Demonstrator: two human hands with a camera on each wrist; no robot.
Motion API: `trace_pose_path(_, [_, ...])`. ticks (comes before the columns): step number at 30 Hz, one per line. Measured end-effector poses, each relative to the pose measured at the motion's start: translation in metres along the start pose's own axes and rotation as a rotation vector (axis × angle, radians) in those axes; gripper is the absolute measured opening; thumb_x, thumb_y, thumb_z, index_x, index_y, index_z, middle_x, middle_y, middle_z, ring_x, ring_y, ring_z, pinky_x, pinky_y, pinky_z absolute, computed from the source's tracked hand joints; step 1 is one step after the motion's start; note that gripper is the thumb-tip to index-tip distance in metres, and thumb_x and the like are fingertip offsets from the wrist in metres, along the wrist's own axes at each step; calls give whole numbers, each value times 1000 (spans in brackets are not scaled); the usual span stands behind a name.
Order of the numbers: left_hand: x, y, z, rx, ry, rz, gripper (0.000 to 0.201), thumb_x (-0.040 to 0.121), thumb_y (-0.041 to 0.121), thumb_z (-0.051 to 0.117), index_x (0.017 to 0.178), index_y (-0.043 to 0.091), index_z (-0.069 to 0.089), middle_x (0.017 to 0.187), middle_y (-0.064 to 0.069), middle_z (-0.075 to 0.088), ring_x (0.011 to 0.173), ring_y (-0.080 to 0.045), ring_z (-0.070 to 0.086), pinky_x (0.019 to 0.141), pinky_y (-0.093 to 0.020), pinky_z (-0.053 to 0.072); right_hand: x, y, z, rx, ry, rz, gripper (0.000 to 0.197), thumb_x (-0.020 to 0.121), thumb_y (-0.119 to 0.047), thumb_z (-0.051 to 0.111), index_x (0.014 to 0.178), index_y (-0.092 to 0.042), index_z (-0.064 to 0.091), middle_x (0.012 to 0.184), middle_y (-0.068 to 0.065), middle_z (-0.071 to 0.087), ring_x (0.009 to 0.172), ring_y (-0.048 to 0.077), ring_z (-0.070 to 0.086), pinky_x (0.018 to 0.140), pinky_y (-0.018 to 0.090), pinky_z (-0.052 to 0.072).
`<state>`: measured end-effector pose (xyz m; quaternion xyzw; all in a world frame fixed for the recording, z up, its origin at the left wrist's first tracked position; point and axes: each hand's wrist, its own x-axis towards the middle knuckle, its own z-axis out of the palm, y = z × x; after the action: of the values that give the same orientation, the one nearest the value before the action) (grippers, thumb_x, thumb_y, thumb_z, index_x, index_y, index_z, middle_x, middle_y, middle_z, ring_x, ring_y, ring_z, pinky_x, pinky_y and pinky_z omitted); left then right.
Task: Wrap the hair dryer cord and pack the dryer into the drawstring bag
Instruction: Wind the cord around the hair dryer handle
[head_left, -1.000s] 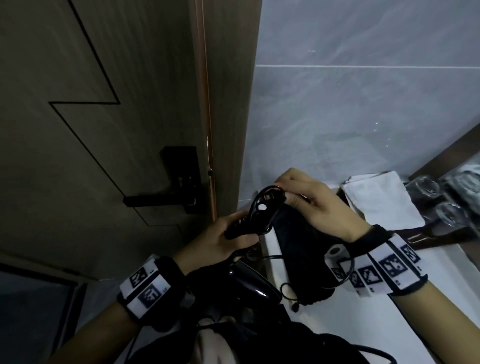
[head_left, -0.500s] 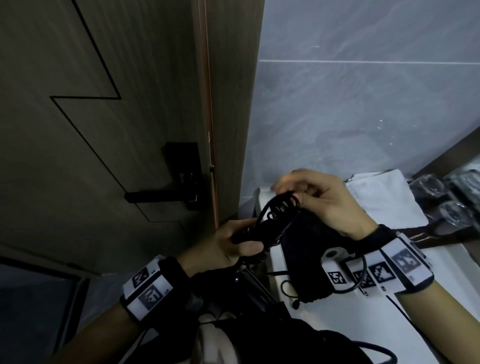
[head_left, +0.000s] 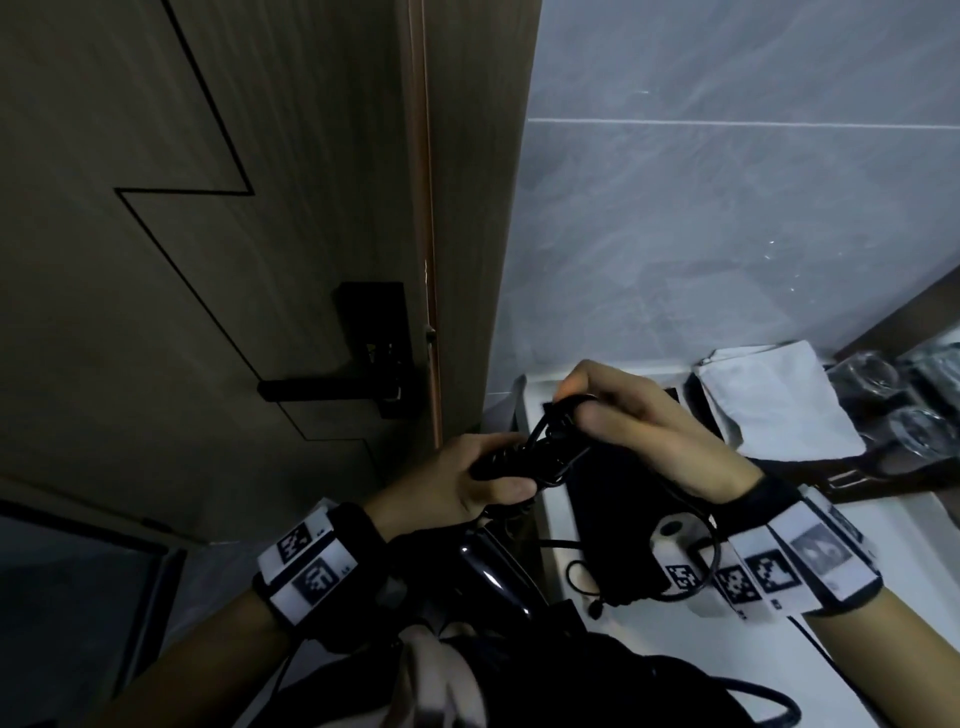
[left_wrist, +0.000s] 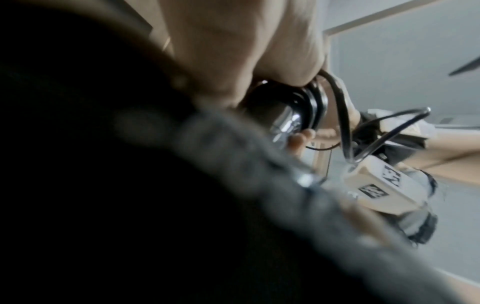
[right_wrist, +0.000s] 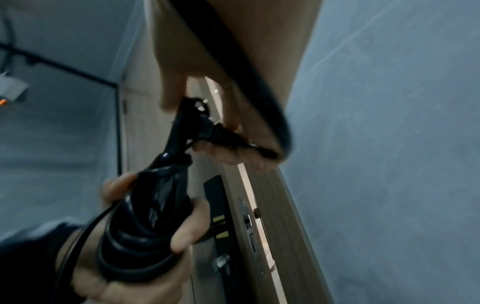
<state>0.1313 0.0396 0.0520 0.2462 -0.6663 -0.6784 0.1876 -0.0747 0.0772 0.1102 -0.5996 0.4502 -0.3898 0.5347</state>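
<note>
From the head view we see the left hand (head_left: 457, 488) curled round the hair dryer (head_left: 511, 460) handle with its wound cord, just off the worktop (head_left: 883, 525) near edge, above the black drawstring bag (head_left: 618, 525); the right hand (head_left: 649, 431) pinches the plug end. The left wrist view shows glossy plastic, likely slippery, so we would grip the handle. The right wrist view shows its fingers (right_wrist: 231, 154) closed on the plug (right_wrist: 207, 129), the cord (right_wrist: 145, 232) springy.

Glossy black plastic dryer (head_left: 488, 574), matt cloth bag (head_left: 618, 514), wood-grain door (head_left: 208, 260), smooth tile (head_left: 727, 234)
</note>
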Motion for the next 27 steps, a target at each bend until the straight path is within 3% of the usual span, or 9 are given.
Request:
trace_pose_path(2, [2,-1,0,45,2,2,47,73,47,61,102,11,60,87,-15,58,80,-25,56,71,-40,40,1,-1,2,-50,21,-25,27,87,-38,58,83,-11,56,73,1,54,72,13,51,69,24,40])
trace_pose_path(8, [7,-2,2,16,29,-15,28,74,46,59,93,26,63,80,3,60,73,-12,57,67,-28,44,5,4,20,398,149,-27,33,87,-39,51,91,-6,56,79,14,51,71,20,51,66,28,42])
trace_pose_path(10, [8,-6,1,10,59,-21,19,74,48,59,88,38,64,76,7,61,71,-15,57,65,-28,44,4,4,18,284,106,-68,31,87,-35,59,105,-10,55,90,11,53,82,21,51,73,28,43])
trace_pose_path(12, [7,-14,0,22,107,-45,27,74,49,60,94,32,64,78,-5,60,73,-26,56,66,-36,42,3,3,13,-22,59,-68,45,80,-27,71,119,-16,51,105,1,58,97,14,56,84,25,44])
trace_pose_path(16, [9,-25,-1,145,194,-41,41,73,48,63,100,17,59,67,11,60,59,-2,57,56,-14,41,8,-1,13,-506,140,-103,26,83,-15,68,108,-19,64,107,-2,61,104,9,58,91,31,45])
trace_pose_path(19, [12,-31,-3,317,254,-34,43,71,55,61,99,22,60,82,0,66,74,-6,62,63,-19,43,12,0,20,-543,146,-229,19,84,-12,60,102,-10,64,110,1,61,108,9,55,91,28,45])
trace_pose_path(21, [12,-34,-3,340,284,-46,32,74,49,65,96,26,60,84,0,68,78,-5,64,65,-20,45,14,-4,25,-380,138,-260,17,87,-10,55,100,-18,63,103,-1,66,104,13,59,88,27,47])
trace_pose_path(24, [15,-39,-5,185,399,-33,8,85,25,66,83,28,59,66,9,59,58,8,56,54,-6,38,15,-11,32,-40,177,-317,20,94,-5,43,100,-19,57,84,3,65,82,21,64,80,32,51])
trace_pose_path(27, [14,-46,-12,37,632,-80,14,89,22,61,77,30,59,62,7,58,49,7,54,49,-11,41,14,-17,32,330,242,-281,26,96,-31,36,97,-15,57,64,-3,51,51,7,43,60,24,44])
